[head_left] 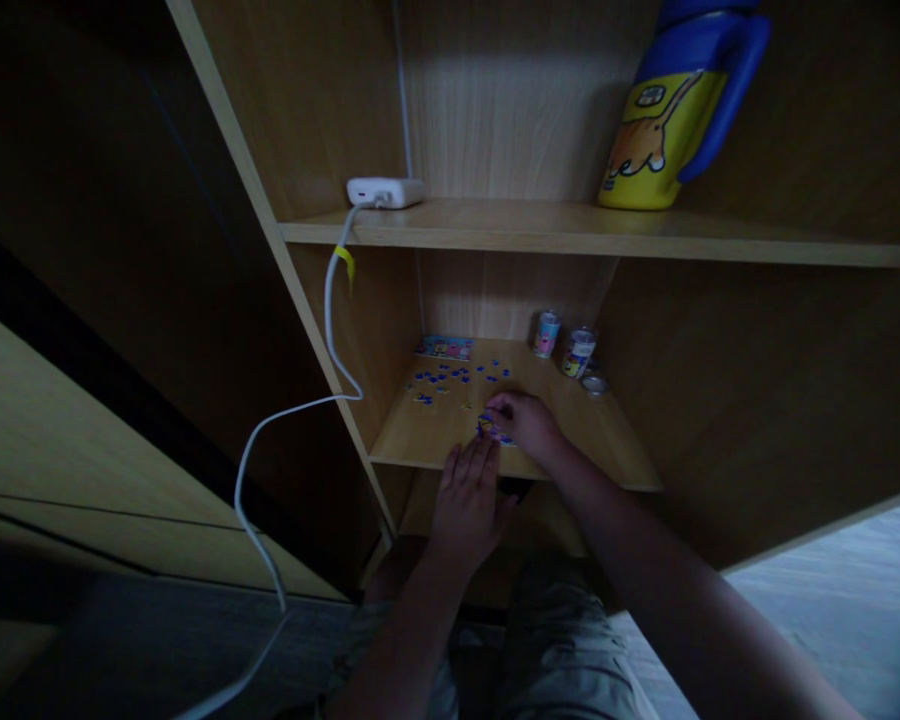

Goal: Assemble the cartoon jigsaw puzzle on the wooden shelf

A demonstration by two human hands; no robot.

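Observation:
A small, partly joined jigsaw puzzle (pixel 486 426) in blue, yellow and purple lies near the front edge of the lower shelf. My right hand (pixel 523 420) bends over it from the right, thumb and fingers pinched at its top edge on what looks like a puzzle piece, mostly hidden by the fingers. From the front, my left hand (pixel 469 500) lies over the shelf edge with fingers stretched out, fingertips touching the puzzle's lower side. Several loose puzzle pieces (pixel 459 375) are scattered behind and to the left. A colourful picture strip (pixel 444 347) rests at the back left.
Two small printed tins (pixel 547 334) (pixel 578 353) stand at the back right, with a round metal lid (pixel 594 384) beside them. On the upper shelf (pixel 510 222) are a white charger (pixel 385 192) and a blue-yellow flask (pixel 656 130). A white cable (pixel 246 480) hangs at the left.

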